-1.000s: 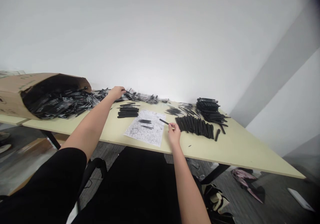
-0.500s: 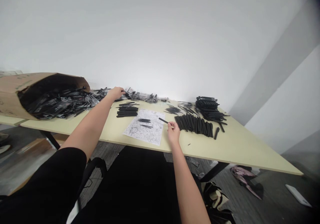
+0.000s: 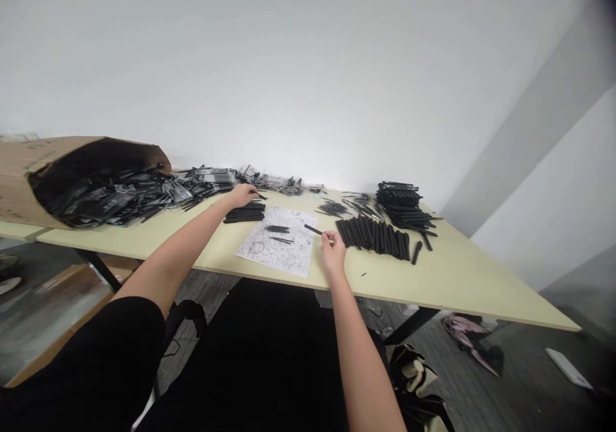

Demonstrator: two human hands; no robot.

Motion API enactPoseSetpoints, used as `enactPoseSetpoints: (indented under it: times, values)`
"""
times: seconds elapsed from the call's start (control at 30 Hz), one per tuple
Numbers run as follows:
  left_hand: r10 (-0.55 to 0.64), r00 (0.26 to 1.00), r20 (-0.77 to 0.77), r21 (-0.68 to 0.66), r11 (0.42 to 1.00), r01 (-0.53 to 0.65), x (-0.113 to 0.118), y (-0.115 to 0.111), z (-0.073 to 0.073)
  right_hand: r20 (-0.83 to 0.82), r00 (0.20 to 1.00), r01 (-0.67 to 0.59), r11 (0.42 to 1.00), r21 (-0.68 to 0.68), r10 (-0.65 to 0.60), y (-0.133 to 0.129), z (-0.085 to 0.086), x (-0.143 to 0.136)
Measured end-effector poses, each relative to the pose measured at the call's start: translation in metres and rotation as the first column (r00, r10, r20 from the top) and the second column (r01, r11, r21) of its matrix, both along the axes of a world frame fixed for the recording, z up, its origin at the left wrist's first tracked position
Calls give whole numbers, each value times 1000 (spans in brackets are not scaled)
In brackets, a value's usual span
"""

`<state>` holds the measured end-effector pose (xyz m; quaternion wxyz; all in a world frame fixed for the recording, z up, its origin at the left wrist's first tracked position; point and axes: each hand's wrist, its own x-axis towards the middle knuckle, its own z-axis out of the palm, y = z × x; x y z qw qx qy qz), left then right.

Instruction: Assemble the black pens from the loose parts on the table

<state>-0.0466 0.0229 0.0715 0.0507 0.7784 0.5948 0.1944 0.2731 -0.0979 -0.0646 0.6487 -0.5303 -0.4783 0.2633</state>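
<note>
My right hand (image 3: pixel 333 250) pinches a black pen-like stick (image 3: pixel 314 229) by one end, over the right edge of a printed white sheet (image 3: pixel 276 259). Farther left, my left hand (image 3: pixel 243 194) is closed at the back of a row of black sticks (image 3: pixel 244 213). A thin black stick (image 3: pixel 260 196) shows at its fingertips; the hand hides the other thin pieces there. On the sheet lies a small bundle of thin black pieces (image 3: pixel 278 229), with a couple more (image 3: pixel 282 240) just in front.
A cardboard box (image 3: pixel 14 185) lies on its side at the left, black packets (image 3: pixel 108 202) spilling out along the wall. At right are a row of thicker black sticks (image 3: pixel 378 236), a stacked pile (image 3: pixel 399 201) and scattered thin pieces (image 3: pixel 333 208) on the yellow table (image 3: pixel 447 284).
My left hand has moved right and nearer, from the packets by the wall to the thin pieces behind the row of black sticks. My right hand stays put, holding its stick.
</note>
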Motion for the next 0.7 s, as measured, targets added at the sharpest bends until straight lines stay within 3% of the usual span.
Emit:
enactPoseSetpoints:
  times: [0.13, 0.27, 0.4, 0.57, 0.7]
  values:
    - [-132, 978, 162, -51, 989, 141, 35, -30, -20, -6, 1000, -6, 1000, -4, 6, 0, 0, 0]
    - [-150, 940, 306, -72, 981, 180, 59, -63, -39, -16, 1000, 16, 1000, -5, -16, -2, 3, 0]
    - [-142, 909, 392, -70, 981, 183, 68, -98, -55, -19, 999, 31, 1000, -4, -31, -6, 8, -1]
    - [-118, 957, 265, 36, 993, 113, 68, -136, -67, -45, 995, 93, 996, 6, -92, -11, 12, 0]
    - [-53, 991, 124, 7, 999, 52, 71, -150, -73, -59, 989, 138, 990, 8, -138, -13, 15, 0]
